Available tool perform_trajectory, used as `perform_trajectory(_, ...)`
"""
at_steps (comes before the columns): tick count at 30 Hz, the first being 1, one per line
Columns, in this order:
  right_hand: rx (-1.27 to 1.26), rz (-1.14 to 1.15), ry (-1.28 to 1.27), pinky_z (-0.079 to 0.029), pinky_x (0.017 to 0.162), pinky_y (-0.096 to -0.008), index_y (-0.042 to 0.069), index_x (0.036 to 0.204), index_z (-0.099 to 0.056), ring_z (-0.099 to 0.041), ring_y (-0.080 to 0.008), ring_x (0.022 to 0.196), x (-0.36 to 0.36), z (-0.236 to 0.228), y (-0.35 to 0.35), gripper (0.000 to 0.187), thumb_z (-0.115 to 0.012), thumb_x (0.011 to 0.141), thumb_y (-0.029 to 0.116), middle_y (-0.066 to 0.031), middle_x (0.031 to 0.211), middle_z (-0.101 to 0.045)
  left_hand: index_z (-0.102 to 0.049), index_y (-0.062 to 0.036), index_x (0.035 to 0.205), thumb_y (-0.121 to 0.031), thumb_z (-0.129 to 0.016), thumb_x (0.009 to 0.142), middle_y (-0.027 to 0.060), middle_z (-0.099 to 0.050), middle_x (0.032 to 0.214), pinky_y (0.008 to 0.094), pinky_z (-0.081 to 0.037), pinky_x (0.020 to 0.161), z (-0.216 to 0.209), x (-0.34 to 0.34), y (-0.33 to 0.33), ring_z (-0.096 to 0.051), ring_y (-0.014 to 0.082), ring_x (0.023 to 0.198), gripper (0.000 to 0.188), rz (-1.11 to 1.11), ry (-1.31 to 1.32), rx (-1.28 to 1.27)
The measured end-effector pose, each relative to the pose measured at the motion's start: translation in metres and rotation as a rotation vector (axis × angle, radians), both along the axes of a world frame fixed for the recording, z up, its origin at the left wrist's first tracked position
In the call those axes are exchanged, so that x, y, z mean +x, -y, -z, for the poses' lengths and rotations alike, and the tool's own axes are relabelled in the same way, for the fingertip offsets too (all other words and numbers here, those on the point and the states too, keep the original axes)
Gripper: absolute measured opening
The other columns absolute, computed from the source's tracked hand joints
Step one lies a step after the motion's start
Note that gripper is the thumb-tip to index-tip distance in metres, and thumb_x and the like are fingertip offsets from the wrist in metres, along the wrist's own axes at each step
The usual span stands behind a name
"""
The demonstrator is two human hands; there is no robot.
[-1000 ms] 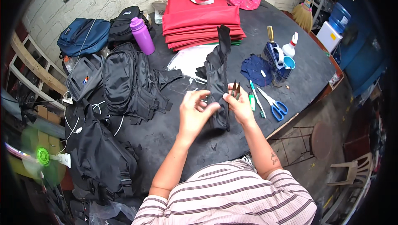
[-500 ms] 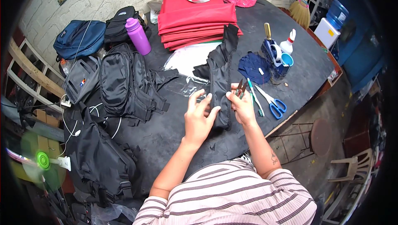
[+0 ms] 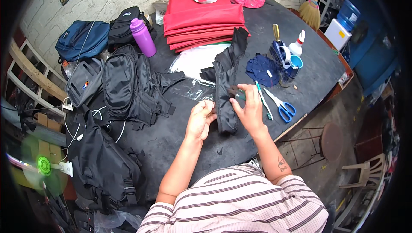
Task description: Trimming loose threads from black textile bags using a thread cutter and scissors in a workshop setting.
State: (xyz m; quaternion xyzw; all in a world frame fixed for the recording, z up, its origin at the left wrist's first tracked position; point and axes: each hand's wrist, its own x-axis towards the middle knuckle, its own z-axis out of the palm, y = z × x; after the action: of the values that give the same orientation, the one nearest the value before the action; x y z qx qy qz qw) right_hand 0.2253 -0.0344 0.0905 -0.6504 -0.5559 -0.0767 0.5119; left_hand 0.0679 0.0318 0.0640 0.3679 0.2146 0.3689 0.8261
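A long padded black fabric piece [image 3: 226,100], like a bag strap or panel, runs away from me between my hands. My left hand [image 3: 201,119] is closed, its fingertips pinching at the left edge of the piece; a thread there would be too small to make out. On the other side, my right hand [image 3: 249,108] holds small thread snips [image 3: 234,91], blurred, with their dark blades over the fabric. The far end of the black piece lies against a stack of folded red fabric [image 3: 204,22].
Blue-handled scissors [image 3: 286,112] and a toothbrush [image 3: 264,100] lie right of my right hand. Beyond are navy cloth [image 3: 262,70], a desk organizer [image 3: 286,63] and a spray bottle [image 3: 297,44]. Black backpacks [image 3: 124,80] and a purple bottle [image 3: 143,38] stand left. A fan [image 3: 44,165] spins at lower left.
My left hand has closed from spread fingers to a pinch at the fabric's edge. My right hand has turned the snips leftward over the piece, which has shifted slightly left.
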Motion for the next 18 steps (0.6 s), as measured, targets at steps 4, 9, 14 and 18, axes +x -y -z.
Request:
perform_trajectory(4, -0.059, -0.116, 0.162, -0.043, 0.07, -0.0369, 0.004, 0.093, -0.061, -0.055, -0.0286, 0.082, -0.004, -0.017, 0.014, 0.03, -0.073, 0.066, 0.006, -0.0103, 0.09, -0.053, -0.053, -0.0105, 0.085, -0.02, -0.05, 0.095, 0.0009, -0.059, 0.093, 0.0275, -0.046, 0.076, -0.012, 0.0, 0.002, -0.055, 0.0103, 0.085, 0.014, -0.045, -0.091, 0.024)
perform_trajectory(9, -0.027, -0.134, 0.147, -0.04, 0.067, -0.0357, 0.005, 0.089, -0.063, -0.052, -0.0262, 0.074, -0.006, -0.013, 0.014, 0.025, -0.072, 0.067, 0.011, -0.0071, 0.086, -0.054, -0.053, -0.0106, 0.087, -0.027, -0.051, 0.095, 0.0015, -0.059, 0.095, 0.0291, -0.046, 0.077, -0.014, 0.001, 0.003, -0.055, 0.0105, 0.088, 0.018, -0.052, -0.132, 0.079)
perform_trajectory(14, -0.059, -0.102, 0.126, -0.041, 0.066, -0.0358, 0.005, 0.087, -0.064, -0.054, -0.0256, 0.073, -0.01, -0.015, 0.013, 0.022, -0.072, 0.067, 0.011, -0.0068, 0.085, -0.055, -0.054, -0.0114, 0.087, -0.025, -0.052, 0.094, -0.0016, -0.057, 0.095, 0.0266, -0.044, 0.074, -0.017, 0.003, 0.006, -0.053, 0.0085, 0.088, 0.015, -0.063, -0.157, 0.114)
perform_trajectory(18, -0.045, -0.049, 0.105, -0.041, 0.064, -0.0353, 0.005, 0.085, -0.064, -0.054, -0.0255, 0.071, -0.014, -0.01, 0.009, 0.02, -0.072, 0.067, 0.01, -0.0063, 0.082, -0.056, -0.054, -0.0118, 0.087, -0.025, -0.053, 0.094, -0.0019, -0.056, 0.096, 0.0271, -0.044, 0.075, -0.019, 0.003, 0.011, -0.052, 0.0078, 0.088, 0.015, -0.081, -0.178, 0.171)
